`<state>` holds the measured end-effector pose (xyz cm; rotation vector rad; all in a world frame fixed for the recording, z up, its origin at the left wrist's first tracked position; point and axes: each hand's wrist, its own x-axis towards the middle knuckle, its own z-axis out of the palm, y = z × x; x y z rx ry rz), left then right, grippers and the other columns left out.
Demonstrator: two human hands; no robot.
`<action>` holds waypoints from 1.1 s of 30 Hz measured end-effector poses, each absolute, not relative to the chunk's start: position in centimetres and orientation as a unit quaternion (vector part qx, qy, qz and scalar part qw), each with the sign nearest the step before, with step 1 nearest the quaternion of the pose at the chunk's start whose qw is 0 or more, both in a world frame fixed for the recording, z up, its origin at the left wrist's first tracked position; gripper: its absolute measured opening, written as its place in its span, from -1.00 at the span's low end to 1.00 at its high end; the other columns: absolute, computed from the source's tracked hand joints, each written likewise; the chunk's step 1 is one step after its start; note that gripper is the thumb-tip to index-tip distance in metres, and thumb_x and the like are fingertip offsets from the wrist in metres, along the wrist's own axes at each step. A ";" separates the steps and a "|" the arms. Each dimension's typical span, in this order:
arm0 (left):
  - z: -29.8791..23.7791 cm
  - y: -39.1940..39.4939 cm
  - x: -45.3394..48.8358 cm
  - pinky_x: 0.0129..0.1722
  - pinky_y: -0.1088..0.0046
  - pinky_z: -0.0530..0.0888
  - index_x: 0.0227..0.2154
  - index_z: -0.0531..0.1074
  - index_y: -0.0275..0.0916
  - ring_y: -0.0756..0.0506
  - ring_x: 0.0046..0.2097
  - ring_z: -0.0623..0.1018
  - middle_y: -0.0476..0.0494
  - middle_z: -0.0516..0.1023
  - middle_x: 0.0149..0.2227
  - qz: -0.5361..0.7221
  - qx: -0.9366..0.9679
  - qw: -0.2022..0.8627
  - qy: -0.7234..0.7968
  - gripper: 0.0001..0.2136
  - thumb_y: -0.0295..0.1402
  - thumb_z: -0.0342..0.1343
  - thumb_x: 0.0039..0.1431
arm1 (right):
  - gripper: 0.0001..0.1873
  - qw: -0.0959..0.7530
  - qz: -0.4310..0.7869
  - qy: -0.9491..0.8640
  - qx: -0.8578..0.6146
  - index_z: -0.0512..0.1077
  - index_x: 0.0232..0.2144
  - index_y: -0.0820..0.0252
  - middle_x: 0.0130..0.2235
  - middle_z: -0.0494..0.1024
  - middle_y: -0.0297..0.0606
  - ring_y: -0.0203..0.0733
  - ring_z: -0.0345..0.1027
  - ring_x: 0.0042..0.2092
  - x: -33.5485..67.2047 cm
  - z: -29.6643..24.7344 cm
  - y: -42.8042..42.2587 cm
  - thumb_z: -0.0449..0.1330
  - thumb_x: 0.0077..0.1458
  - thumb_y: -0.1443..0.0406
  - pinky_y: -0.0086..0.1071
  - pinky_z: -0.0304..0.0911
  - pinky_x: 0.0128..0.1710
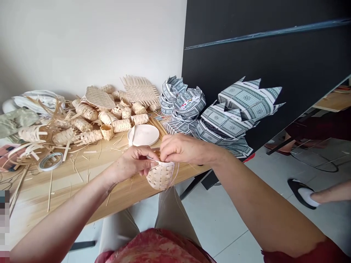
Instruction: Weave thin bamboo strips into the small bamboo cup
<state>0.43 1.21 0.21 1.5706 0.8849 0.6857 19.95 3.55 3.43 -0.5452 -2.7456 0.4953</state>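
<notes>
Small woven basket (pixel 160 176), lower centre of frame, held just above the front edge of a wooden table (pixel 90 190); axis near upright, open top toward the fingers. Left hand (pixel 131 164) curled against its left side, nearer the body of the basket; right hand (pixel 186 149) over the top, fingertips (pixel 164 146) pinched narrow on the rim strips. Rim largely hidden by fingers; exact strip held hard to make out. Thin loose fibres (pixel 175 179) trailing down the right side.

Woven bamboo tubes (pixel 85 111) and loose strips (pixel 67 150) crowd the wooden table (pixel 90 182), near a white plate (pixel 143 135) and a roll of tape (pixel 51 161); grey patterned paper crowns (pixel 246 98) pile beside a black panel (pixel 274 54).
</notes>
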 end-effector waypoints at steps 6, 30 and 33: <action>0.3 1.3 0.3 -0.69 0.67 0.26 -0.49 0.46 -0.33 0.11 -0.66 0.31 0.06 0.34 -0.70 0.316 0.635 0.594 0.380 -0.77 -0.25 0.25 -0.13 | -0.85 0.219 0.245 -0.911 -0.248 0.52 -0.41 0.23 -0.39 0.53 -0.34 -0.33 0.32 -0.31 20.7 3.5 4.1 0.15 0.01 0.46 -0.45 0.18 -0.27; -0.5 -0.1 0.4 -0.47 0.57 0.37 -0.29 0.56 -0.17 0.04 -0.46 0.41 -0.03 0.36 -0.51 0.408 0.825 0.164 0.354 -0.80 -0.48 0.04 0.14 | -0.73 0.460 -0.175 -0.857 -0.152 0.46 -0.49 0.34 -0.48 0.44 -0.21 -0.24 0.21 -0.40 17.0 -1.1 -2.4 0.00 0.14 0.51 -0.37 0.23 -0.37; -0.8 -0.1 0.3 -0.46 0.56 0.38 -0.29 0.55 -0.18 0.03 -0.44 0.42 -0.03 0.36 -0.50 0.427 0.816 0.158 0.355 -0.81 -0.48 0.04 0.14 | -0.69 0.468 -0.052 -0.874 -0.121 0.42 -0.53 0.28 -0.48 0.43 -0.27 -0.29 0.19 -0.46 16.0 -1.0 -4.4 -0.05 0.14 0.49 -0.40 0.21 -0.43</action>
